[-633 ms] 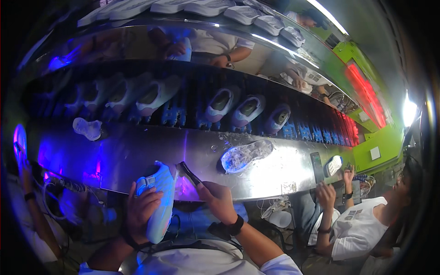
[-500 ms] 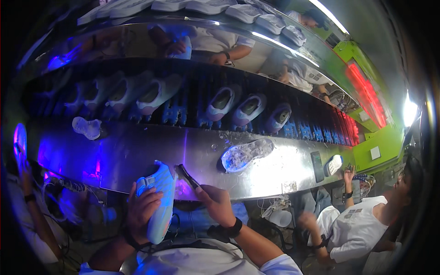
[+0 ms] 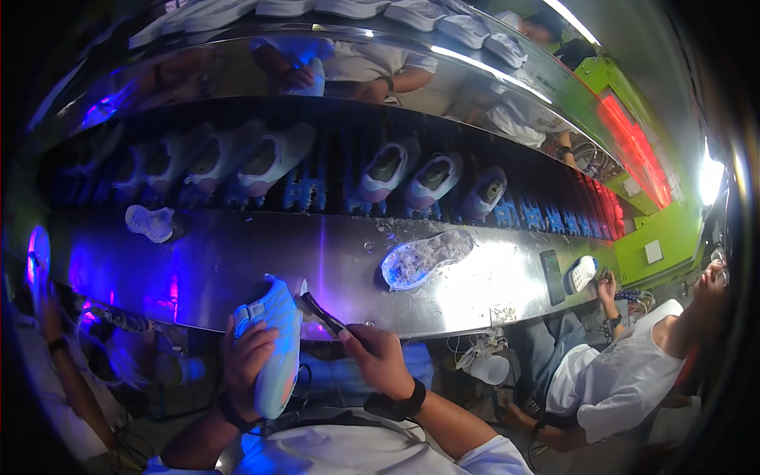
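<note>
Pale shoe [image 3: 273,348] in left hand [image 3: 245,360], dark brush [image 3: 321,314] in right hand [image 3: 380,360].

steel workbench [image 3: 237,269] under violet light | green wall [image 3: 657,229] right | ceiling strip light [image 3: 578,20]

The person is wearing a white short-sleeved shirt, sleeve edge showing at the lower right. A black wristband is sitting on the right hand's [image 3: 380,362] wrist; a thin dark band is circling the left hand's [image 3: 245,358] wrist. Blue trousers are showing below.
</note>
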Demonstrator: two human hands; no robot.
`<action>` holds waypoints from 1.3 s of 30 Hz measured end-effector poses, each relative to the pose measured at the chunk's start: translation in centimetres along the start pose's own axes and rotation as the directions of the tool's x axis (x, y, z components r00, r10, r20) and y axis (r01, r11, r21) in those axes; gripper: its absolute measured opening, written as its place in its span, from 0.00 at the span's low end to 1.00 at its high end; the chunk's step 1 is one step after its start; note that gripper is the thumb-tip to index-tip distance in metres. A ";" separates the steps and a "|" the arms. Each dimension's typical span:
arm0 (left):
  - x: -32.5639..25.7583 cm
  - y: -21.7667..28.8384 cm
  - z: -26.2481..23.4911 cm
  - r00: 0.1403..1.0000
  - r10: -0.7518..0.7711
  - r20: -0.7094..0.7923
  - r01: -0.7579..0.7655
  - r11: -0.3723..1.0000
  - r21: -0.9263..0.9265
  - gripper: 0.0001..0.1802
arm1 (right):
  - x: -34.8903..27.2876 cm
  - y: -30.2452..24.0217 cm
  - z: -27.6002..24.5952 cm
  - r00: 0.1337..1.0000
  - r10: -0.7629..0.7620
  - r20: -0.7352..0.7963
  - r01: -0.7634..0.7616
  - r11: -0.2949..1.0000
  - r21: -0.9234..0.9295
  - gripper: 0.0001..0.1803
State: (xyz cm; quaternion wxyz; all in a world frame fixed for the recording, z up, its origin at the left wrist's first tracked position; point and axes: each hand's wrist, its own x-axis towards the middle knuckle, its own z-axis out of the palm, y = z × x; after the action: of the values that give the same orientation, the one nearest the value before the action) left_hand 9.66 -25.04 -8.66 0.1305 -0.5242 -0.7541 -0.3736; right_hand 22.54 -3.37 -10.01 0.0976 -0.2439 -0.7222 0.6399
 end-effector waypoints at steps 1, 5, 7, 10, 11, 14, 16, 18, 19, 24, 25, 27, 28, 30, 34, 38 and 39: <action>-0.1 0.1 -0.1 1.000 -0.011 -0.001 0.011 1.000 0.017 0.31 | -0.3 0.0 -0.1 0.999 -0.007 0.031 0.006 0.999 0.044 0.15; 0.8 0.6 -0.5 0.999 -0.025 0.029 0.025 1.000 0.012 0.30 | -2.9 -0.7 -1.3 0.977 0.133 0.169 -0.167 0.965 0.204 0.16; 1.1 0.9 -0.7 0.995 -0.061 0.074 0.059 0.998 0.029 0.29 | -4.1 -0.9 -1.6 0.981 0.097 0.171 -0.131 0.970 0.206 0.15; 2.0 2.0 -1.0 0.986 -0.115 0.120 0.107 0.992 0.071 0.27 | -5.5 -2.3 -1.9 0.995 -0.003 0.097 -0.016 0.981 0.194 0.13; 2.4 2.5 -1.2 0.983 -0.126 0.135 0.114 0.989 0.091 0.27 | -5.8 -2.8 -2.0 0.997 -0.044 0.061 0.032 0.983 0.183 0.12; 3.8 3.7 -1.4 0.984 -0.118 0.130 0.106 0.990 0.098 0.28 | -6.6 -3.7 -2.7 0.990 -0.118 0.072 0.105 0.981 0.160 0.11; 4.4 4.2 -1.4 0.986 -0.106 0.127 0.092 0.990 0.109 0.31 | -7.1 -3.9 -2.9 0.987 -0.151 0.062 0.141 0.979 0.148 0.11; 5.3 4.8 -1.4 0.986 -0.102 0.130 0.083 0.986 0.144 0.34 | -7.6 -4.4 -3.1 0.980 -0.193 0.040 0.185 0.972 0.147 0.11; 5.7 5.1 -1.4 0.985 -0.106 0.136 0.082 0.982 0.171 0.35 | -7.9 -4.6 -3.2 0.976 -0.215 0.022 0.209 0.966 0.151 0.11; 8.4 6.6 -1.1 0.975 -0.154 0.163 0.118 0.970 0.212 0.39 | -8.5 -5.3 -4.1 0.964 -0.262 -0.045 0.263 0.965 0.023 0.12; 9.0 6.9 -1.0 0.972 -0.160 0.170 0.123 0.969 0.212 0.40 | -8.7 -5.8 -4.2 0.965 -0.252 -0.068 0.254 0.967 0.018 0.13; 9.7 6.7 -0.8 0.964 -0.175 0.203 0.134 0.970 0.201 0.41 | -8.6 -6.1 -4.2 0.954 -0.273 -0.123 0.271 0.962 -0.033 0.12; 10.3 6.7 -0.8 0.956 -0.183 0.231 0.140 0.971 0.193 0.42 | -8.4 -6.2 -4.3 0.941 -0.303 -0.151 0.294 0.953 -0.078 0.11; 11.1 6.6 -0.8 0.939 -0.202 0.280 0.148 0.968 0.201 0.46 | -8.1 -6.6 -4.8 0.921 -0.348 -0.176 0.325 0.934 -0.150 0.11; 12.5 5.6 -0.3 0.918 -0.206 0.338 0.134 0.965 0.224 0.45 | -5.8 -7.4 -6.3 0.880 -0.441 -0.175 0.384 0.879 -0.284 0.12; 14.0 4.5 -0.7 0.913 -0.210 0.350 0.145 0.968 0.203 0.39 | -3.5 -7.6 -7.5 0.852 -0.514 -0.100 0.450 0.816 -0.361 0.12; 14.2 4.1 -0.8 0.921 -0.202 0.334 0.146 0.972 0.185 0.39 | -2.7 -8.2 -7.5 0.841 -0.536 -0.078 0.473 0.798 -0.374 0.12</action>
State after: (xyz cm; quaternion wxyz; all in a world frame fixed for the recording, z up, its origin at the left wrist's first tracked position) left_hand 7.20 -15.07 1.95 0.0008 -0.5013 -0.8358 -0.2241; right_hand 26.44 1.40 -0.37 0.2862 -0.1118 -0.8484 0.4310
